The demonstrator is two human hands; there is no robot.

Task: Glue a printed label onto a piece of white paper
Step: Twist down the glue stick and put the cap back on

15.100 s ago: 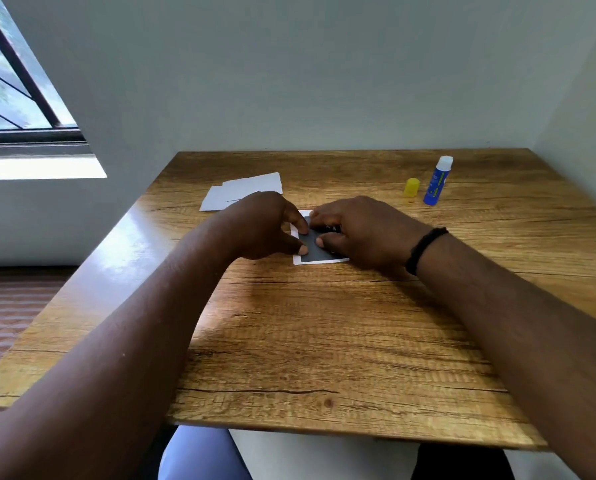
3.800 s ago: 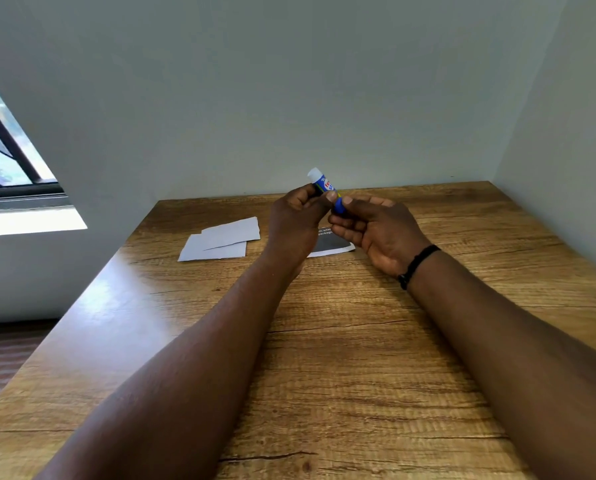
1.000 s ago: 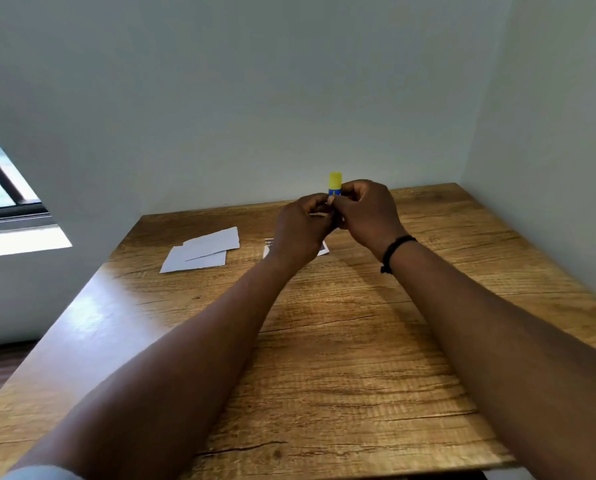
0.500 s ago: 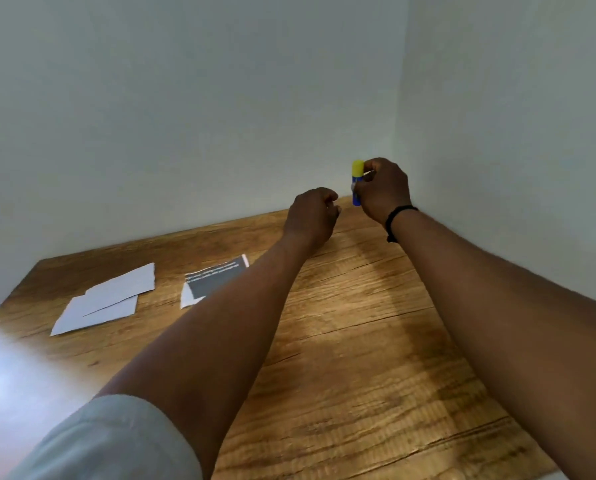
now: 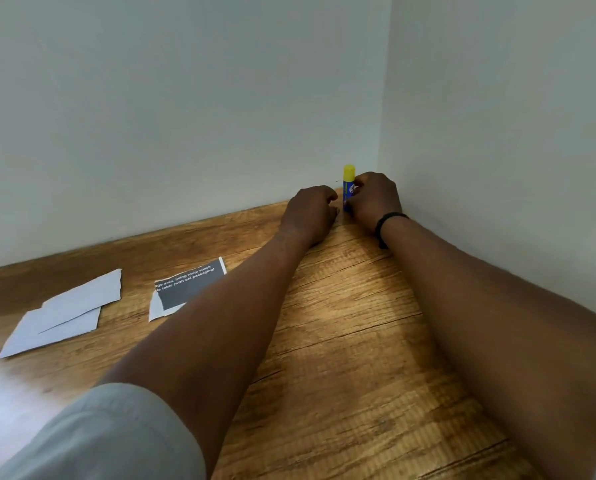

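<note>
A blue glue stick [image 5: 348, 190] with its yellow cap on stands upright on the wooden table [image 5: 341, 341] near the far right corner. My right hand [image 5: 372, 199] is closed around its body. My left hand [image 5: 310, 213] rests beside it with fingers curled and nothing in it. The dark printed label [image 5: 185, 285] with white text lies on a piece of white paper [image 5: 155, 308] left of my left forearm, which hides its lower right part.
Two overlapping blank white paper pieces [image 5: 61, 313] lie at the left of the table. Walls close the table off at the back and on the right, meeting in a corner just behind the glue stick.
The yellow cap has gone onto the glue stick. My right hand carried the stick to the far right corner and lowered it onto the table. My left hand let go and followed beside it.
</note>
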